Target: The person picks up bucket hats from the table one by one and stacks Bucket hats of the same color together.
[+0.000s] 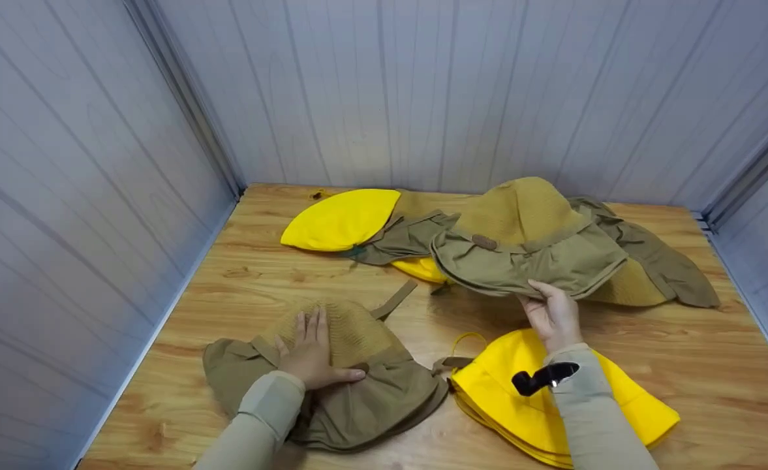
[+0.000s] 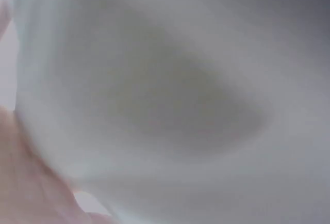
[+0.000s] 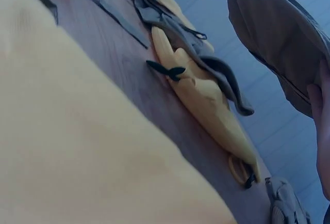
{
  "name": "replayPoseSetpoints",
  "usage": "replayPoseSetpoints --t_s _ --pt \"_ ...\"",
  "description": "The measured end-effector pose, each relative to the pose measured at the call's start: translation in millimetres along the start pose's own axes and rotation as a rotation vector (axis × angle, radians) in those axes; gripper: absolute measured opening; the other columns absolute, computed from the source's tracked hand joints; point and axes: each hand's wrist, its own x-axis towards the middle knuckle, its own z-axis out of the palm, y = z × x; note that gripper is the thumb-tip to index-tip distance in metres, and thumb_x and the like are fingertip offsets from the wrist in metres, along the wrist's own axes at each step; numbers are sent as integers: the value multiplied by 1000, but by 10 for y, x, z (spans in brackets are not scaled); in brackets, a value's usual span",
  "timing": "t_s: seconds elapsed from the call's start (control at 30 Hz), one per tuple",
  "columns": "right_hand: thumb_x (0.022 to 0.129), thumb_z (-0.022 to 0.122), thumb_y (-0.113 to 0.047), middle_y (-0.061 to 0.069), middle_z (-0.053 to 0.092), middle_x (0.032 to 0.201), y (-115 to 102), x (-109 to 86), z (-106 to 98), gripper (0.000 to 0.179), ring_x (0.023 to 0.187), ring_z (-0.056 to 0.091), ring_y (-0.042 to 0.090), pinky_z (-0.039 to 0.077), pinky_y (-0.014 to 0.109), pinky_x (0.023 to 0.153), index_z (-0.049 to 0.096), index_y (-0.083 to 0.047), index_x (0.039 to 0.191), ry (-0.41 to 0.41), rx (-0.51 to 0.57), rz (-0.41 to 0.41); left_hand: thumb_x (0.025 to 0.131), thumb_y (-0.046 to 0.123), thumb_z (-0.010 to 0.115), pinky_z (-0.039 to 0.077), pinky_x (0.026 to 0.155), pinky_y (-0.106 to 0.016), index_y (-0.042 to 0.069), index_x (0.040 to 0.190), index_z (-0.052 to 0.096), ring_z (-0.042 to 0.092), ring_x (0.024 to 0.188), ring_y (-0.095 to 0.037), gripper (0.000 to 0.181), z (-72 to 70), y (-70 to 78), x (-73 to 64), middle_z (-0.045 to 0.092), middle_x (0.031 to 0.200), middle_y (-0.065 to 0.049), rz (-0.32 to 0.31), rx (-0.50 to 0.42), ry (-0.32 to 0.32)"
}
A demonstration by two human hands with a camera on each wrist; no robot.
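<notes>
Pinching the raised tan hat (image 1: pixel 524 212) at upper right by its brim (image 1: pixel 527 261) with right hand (image 1: pixel 552 314); resting left hand (image 1: pixel 310 356), thumb splayed, on a second tan hat (image 1: pixel 374 398), lower left. Probably light, floppy; best held brim-first.

Beneath the left fingers (image 1: pixel 322 326) and right fingers (image 1: pixel 543 289) spreads a bench (image 1: pixel 181 365) with honey-coloured wood grain (a couple of darker knots show). Beyond both rises a pale grey back wall (image 1: pixel 416 98), streaked with darker lines. A similarly streaked left wall (image 1: pixel 77 196) flanks the left fingers; a right wall (image 1: pixel 765 261) stands past the right ones. Grey strips (image 1: pixel 184 98) edge the corners.
</notes>
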Motion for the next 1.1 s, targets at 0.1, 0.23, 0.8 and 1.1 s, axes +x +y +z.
replayPoseSetpoints --t_s 0.1,0.23,0.8,1.1 --pt "95 39 19 8 63 112 51 -57 85 35 100 65 24 59 43 82 50 -6 118 -57 11 -21 68 69 78 -3 109 -79 0 158 -3 -10 150 -46 139 -142 102 -64 -2 164 -25 -10 9 12" --pt "95 39 19 11 65 107 133 -143 181 30 96 66 25 59 42 80 56 -1 110 -103 -13 -50 69 65 80 -2 112 -75 -3 157 4 -16 148 -50 134 -271 291 -128 -7 163 -28 25 4 134" --pt "94 37 21 14 64 100 615 -527 332 27 94 66 24 59 36 81 57 5 98 -210 46 -63 88 42 74 18 124 -48 9 159 2 28 149 -32 106 -70 1370 44 21 163 -18 314 -1632 -206" --pt "95 38 20 8 65 105 757 -606 327 29 100 65 21 57 35 86 58 -1 101 -270 -21 -43 103 7 45 45 103 -30 2 115 58 61 108 -14 18 -11 1597 105 65 113 0 373 -1980 -235"
